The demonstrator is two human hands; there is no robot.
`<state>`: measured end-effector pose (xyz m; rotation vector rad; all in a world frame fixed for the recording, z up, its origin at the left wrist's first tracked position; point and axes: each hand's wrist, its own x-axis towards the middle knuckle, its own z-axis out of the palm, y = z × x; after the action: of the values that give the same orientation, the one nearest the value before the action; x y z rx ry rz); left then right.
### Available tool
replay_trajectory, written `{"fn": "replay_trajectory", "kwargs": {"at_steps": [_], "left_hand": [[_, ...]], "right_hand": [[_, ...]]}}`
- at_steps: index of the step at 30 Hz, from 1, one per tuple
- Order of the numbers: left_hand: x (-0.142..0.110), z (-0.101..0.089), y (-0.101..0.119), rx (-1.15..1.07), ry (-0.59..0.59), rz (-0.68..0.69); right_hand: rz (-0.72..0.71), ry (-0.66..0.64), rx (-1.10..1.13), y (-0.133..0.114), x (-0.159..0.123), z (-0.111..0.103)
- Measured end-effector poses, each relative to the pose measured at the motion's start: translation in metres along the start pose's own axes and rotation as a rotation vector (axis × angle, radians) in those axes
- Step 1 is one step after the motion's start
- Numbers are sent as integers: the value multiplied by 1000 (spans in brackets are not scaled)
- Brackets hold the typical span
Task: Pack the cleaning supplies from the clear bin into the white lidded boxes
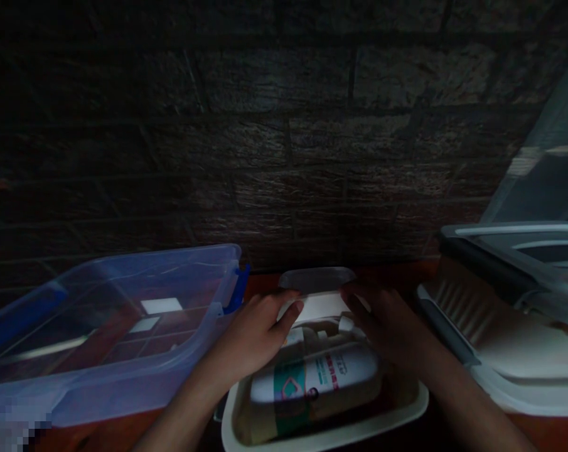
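A cream plastic basket (328, 442) stands on the table in front of me. Inside lie white bottles (354, 367) with a teal label and red characters. At the far end of the basket, a white flat-faced piece (319, 306) spans the space between my hands; whether it is a box or the basket's end wall, I cannot tell. My left hand (269, 320) grips its left end, thumb across the near face. My right hand (390, 317) is closed at its right end, the fingers in shadow. Just behind sits a small clear container (316, 276).
To the left is a large clear bluish bin (123, 370) with blue latches. A grey-and-white lidded container (504, 314) stands at the right. A dark brick wall (284, 144) rises behind the reddish-brown tabletop (557, 430).
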<state>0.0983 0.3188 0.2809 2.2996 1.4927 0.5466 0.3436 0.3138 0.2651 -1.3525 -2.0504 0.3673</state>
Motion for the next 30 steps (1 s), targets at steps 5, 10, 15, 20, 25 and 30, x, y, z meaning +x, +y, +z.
{"fn": "replay_trajectory", "kwargs": {"at_steps": [5, 10, 15, 20, 25, 30], "left_hand": [[0, -1, 2, -8, -13, 3], [1, -1, 3, -6, -16, 11], [1, -1, 3, -10, -10, 14], [0, 0, 2, -8, -6, 5], [0, 1, 0, -15, 4, 7], [1, -1, 3, 6, 1, 4]], "right_hand": [[0, 55, 10, 5, -2, 2], [-7, 63, 36, 8, -2, 3], [-2, 58, 57, 8, -1, 3], [-11, 63, 67, 8, -1, 3], [11, 45, 72, 7, -2, 2], [34, 29, 90, 4, -3, 0]]}}
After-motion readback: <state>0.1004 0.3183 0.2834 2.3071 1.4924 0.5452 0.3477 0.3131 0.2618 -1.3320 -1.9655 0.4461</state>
